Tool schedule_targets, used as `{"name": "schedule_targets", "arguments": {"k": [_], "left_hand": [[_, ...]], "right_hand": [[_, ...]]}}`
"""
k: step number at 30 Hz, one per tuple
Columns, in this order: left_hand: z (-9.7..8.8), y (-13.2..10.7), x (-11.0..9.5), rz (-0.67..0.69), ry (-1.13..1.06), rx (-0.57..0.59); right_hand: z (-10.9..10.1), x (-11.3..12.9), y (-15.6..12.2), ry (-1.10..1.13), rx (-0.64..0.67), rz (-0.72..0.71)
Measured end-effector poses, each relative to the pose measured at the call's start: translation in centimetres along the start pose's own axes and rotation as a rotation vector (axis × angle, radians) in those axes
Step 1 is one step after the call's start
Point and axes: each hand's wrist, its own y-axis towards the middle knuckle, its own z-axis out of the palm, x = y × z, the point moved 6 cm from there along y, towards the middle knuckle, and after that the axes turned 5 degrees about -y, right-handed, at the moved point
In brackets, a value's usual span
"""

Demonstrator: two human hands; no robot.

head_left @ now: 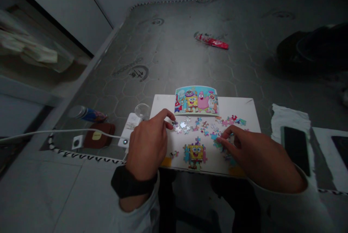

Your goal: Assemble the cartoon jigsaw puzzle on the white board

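My left hand [150,137], with a black watch [133,182] on its wrist, hovers at the left of the loose jigsaw pieces [185,125]. Its index finger and thumb are bent and apart, with pieces lying just by the tips. At the right, my right hand [252,149] has thumb and fingertips pinched at a blue jigsaw piece [214,136]. Between the hands, close to the near edge of the white board [168,104], lies a partly joined puzzle [196,153] showing a yellow cartoon sponge. A curved picture card [197,100] stands behind the pieces.
A white power strip [129,126] with a cable, a brown case [99,135] and a can [91,114] are at the left. To the right, a phone [295,147] rests on white paper [289,117]. A red packet [212,41] lies farther back on the grey mat [176,62].
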Motion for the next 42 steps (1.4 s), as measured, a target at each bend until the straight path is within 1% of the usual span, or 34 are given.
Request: {"name": "schedule_targets", "arguments": {"k": [3,6,8,11,16,19,22,25,27,29,32,35,37,42], "left_hand": [[-0.1,0.1,0.0,0.063,0.011,-0.045],[-0.4,0.3,0.2,0.031,0.038,-0.076],[-0.4,0.5,0.3,-0.014,0.027,-0.066],[-0.3,0.7,0.2,-0.033,0.018,-0.045],[0.0,0.7,0.1,-0.090,0.048,-0.008],[0.1,0.6,-0.2,-0.072,0.047,0.002],[0.2,0.3,-0.6,-0.064,0.062,0.036],[0.3,0.0,-1.0,-0.045,0.120,0.063],[0.4,-0.2,-1.2,-0.016,0.166,0.097],[0.8,-0.6,-1.3,0.027,0.163,0.154],[1.9,-1.1,-1.4,0.064,0.108,0.270],[3.0,-1.4,-1.3,0.067,0.134,0.379],[3.6,-1.5,-1.4,0.072,0.162,0.414],[4.0,-1.4,-1.9,0.061,0.202,0.443]], "right_hand": [[0.0,-0.4,0.0,0.008,-0.021,0.000],[0.0,-1.1,0.0,0.015,-0.064,0.011],[0.0,-1.5,0.0,0.024,-0.095,0.015],[0.0,-1.9,0.0,0.043,-0.106,0.032],[-0.1,-1.6,0.0,0.074,-0.113,0.013],[-0.3,-1.2,-0.1,0.078,-0.089,0.018],[-0.5,-0.6,-0.1,0.072,-0.060,0.003],[-0.5,-0.3,-0.1,0.062,-0.076,-0.012],[-0.4,-0.3,-0.1,0.056,-0.087,-0.015],[-0.1,-0.2,0.0,0.056,-0.086,-0.030],[0.1,0.0,0.1,0.047,-0.092,-0.059],[0.2,0.1,0.1,0.033,-0.111,-0.069],[0.2,0.3,0.1,0.029,-0.115,-0.070],[0.0,0.4,-0.1,0.023,-0.122,-0.060]]}}
